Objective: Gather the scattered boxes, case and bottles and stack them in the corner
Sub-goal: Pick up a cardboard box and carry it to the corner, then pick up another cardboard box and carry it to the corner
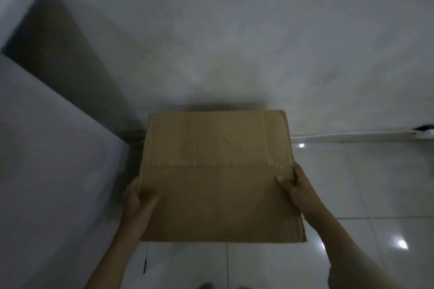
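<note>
A large brown cardboard box (218, 171) with closed flaps fills the middle of the head view, its far edge close to the wall. My left hand (138, 199) grips its left side, thumb lying on the top. My right hand (293, 185) grips its right side, thumb pressed on the top flap. Whether the box rests on the floor or hangs in the air I cannot tell. No other boxes, case or bottles are in view.
A white wall (234, 30) stands straight ahead, and a pale block or wall face (47, 171) closes the left side, forming a dark corner (131, 141). Glossy white floor tiles (352, 183) spread to the right. A white cable (352, 134) runs along the skirting to a plug (424, 132).
</note>
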Motion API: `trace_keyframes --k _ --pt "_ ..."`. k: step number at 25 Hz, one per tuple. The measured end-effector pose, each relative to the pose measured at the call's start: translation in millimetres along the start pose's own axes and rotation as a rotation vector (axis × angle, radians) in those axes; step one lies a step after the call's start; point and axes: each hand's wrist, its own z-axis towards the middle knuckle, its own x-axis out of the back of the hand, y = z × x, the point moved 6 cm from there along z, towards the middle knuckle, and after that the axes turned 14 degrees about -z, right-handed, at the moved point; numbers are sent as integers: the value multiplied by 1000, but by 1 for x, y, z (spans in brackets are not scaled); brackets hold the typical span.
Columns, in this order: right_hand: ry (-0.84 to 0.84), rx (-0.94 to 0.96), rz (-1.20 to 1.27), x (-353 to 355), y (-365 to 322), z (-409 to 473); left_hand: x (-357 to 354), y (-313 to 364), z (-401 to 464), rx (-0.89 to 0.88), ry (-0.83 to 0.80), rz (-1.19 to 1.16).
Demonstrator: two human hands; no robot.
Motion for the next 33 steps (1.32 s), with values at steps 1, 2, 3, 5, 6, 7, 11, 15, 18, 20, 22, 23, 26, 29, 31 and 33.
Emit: trace_keyframes --k 1,2,3,5,6,7,11,15,18,20,22,23,26,29,31,33 --pt "-9 4 4 -12 9 17 -3 -12 14 -6 6 13" --pt "-17 10 6 -22 14 33 -6 -21 26 -16 12 27" --pt "-25 13 10 -32 19 47 -9 -30 38 -20 13 36" --pt "-44 16 21 -48 28 71 -15 -46 60 -31 0 31" --pt "-49 15 25 -53 32 79 -17 -52 69 -30 -6 26" --pt "-56 11 23 -58 35 85 -19 -56 75 -17 -7 30" --pt "-66 -11 -52 -67 51 93 -28 -73 81 73 -71 135" --pt "9 -13 -148 -63 40 83 -30 -62 65 70 -124 176" --pt "20 10 -206 -64 23 68 -21 -48 43 108 -46 93" --pt "-10 78 -240 -67 5 55 -18 -34 25 97 -31 48" --pt "-79 134 -236 -74 -16 39 -17 -19 2 78 -56 -23" --pt "-119 163 -219 -79 -29 28 -14 -12 -11 64 -61 -60" --pt "-223 282 -253 -92 -73 -15 11 9 -56 -19 12 -119" --pt "-378 389 -279 -98 -117 -78 48 22 -115 -50 124 -87" --pt "-489 497 -318 -94 -152 -135 80 31 -172 -41 179 -97" --pt "-561 642 -369 -86 -187 -191 110 46 -231 -56 202 -82"
